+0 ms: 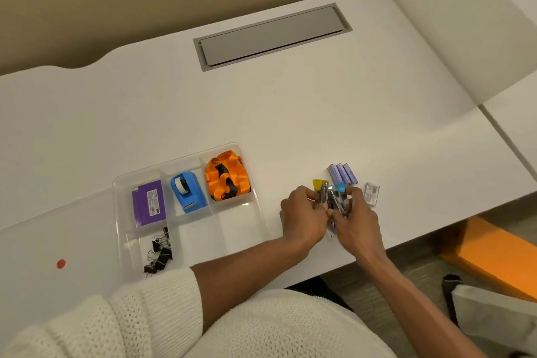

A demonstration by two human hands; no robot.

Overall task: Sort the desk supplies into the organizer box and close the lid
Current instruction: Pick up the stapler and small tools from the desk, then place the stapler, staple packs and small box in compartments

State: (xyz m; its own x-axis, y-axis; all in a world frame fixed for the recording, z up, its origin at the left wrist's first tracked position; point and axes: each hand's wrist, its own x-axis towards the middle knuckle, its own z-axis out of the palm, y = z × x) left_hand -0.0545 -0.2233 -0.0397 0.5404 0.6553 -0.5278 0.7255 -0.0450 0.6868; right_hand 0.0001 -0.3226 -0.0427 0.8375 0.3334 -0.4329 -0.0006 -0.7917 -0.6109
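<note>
Both hands gather small staplers on the white bench

Left hand [302, 213] and right hand [356, 218] grip staplers [334, 197] right of the clear organizer box [255, 195]; grey cable hatch [273, 36] behind, beige partition beyond.

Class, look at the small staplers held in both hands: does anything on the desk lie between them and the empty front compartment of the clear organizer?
Nothing visible does. Between the staplers and the organizer lies only bare desk.

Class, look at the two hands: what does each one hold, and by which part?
Left hand grips the yellow-tipped stapler around its lower body; right hand grips the blue-tipped stapler likewise.
</note>
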